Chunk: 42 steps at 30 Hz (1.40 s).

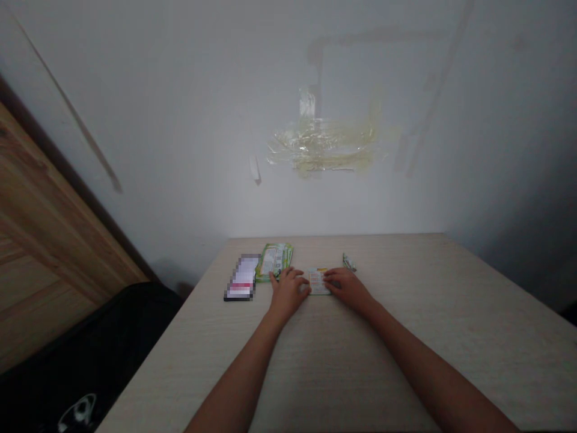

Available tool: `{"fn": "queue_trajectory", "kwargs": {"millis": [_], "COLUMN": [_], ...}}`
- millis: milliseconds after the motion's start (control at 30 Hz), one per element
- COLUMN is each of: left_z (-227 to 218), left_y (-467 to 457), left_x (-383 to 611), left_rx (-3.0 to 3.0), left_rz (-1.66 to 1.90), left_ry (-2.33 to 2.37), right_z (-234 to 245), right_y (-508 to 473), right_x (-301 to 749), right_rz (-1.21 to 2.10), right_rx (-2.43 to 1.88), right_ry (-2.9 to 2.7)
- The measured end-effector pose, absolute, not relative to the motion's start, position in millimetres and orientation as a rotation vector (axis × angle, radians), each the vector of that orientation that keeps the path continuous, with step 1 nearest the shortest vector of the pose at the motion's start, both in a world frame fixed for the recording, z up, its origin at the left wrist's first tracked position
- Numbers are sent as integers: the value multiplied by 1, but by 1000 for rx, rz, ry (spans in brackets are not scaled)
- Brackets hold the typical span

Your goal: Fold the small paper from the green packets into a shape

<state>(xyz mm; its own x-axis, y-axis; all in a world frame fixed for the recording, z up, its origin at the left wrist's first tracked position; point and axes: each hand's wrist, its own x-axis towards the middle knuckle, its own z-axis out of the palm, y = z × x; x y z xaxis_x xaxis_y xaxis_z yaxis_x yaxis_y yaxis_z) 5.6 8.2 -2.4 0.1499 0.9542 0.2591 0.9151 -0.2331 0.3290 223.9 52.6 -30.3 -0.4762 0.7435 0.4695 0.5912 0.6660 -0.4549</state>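
A small flat packet (318,281) with printed text and green and yellow edges lies on the table between my two hands. At its left edge rests my left hand (288,293), fingers spread, with its outer fingers close to a green and white stack of packets (273,261). My right hand (350,288) has bent fingers over the packet's right side, gripping that edge; the underside of its fingertips is hidden. Just beyond the right hand sits a small crumpled green and white wrapper piece (348,261).
A phone (242,279) with a blurred-out screen lies left of the stack on the pale wooden table (324,361). Behind stands a wall (202,120) with clear tape stuck on it. At the left are a wooden panel (40,240) and a black bag-like item (112,337).
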Motion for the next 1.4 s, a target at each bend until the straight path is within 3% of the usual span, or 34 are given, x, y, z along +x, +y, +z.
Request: {"fn": "queue_trajectory", "kwargs": {"millis": [1400], "left_z": [-1], "left_y": [15], "left_x": [-1], "left_rx": [2448], "left_rz": [488], "left_ry": [1735], "right_z": [-30], "right_y": [55], "right_x": [229], "right_rz": [319], "right_rx": [-1008], "right_ry": [-2178]}}
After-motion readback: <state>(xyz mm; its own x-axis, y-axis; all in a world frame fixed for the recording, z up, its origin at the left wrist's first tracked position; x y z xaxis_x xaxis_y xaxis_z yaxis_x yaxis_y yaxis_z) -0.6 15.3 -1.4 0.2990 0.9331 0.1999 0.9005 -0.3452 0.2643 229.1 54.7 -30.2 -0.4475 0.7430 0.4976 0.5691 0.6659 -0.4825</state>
